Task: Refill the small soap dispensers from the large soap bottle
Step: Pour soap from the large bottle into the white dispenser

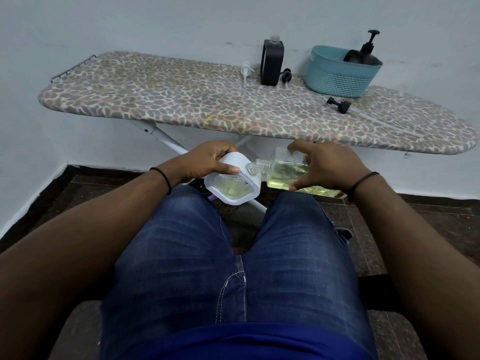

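Note:
Over my knees, my left hand (207, 159) grips a small white-framed clear dispenser (231, 187), tilted with its open neck to the right. My right hand (327, 165) holds the large clear bottle (285, 172) of yellow-green soap on its side. The bottle's threaded mouth (261, 165) meets the dispenser's neck. Soap shows inside both. On the ironing board (181, 105) stand a black-framed dispenser (271, 62) without pump, a white pump (246, 70), a black pump (286, 75) and another black pump (339, 104) lying farther right.
A teal basket (337, 79) at the board's back right holds a dark bottle with a black pump (368, 49). The board stands against a white wall. Its white legs (166, 140) run down behind my hands. Dark tiled floor lies below my seat.

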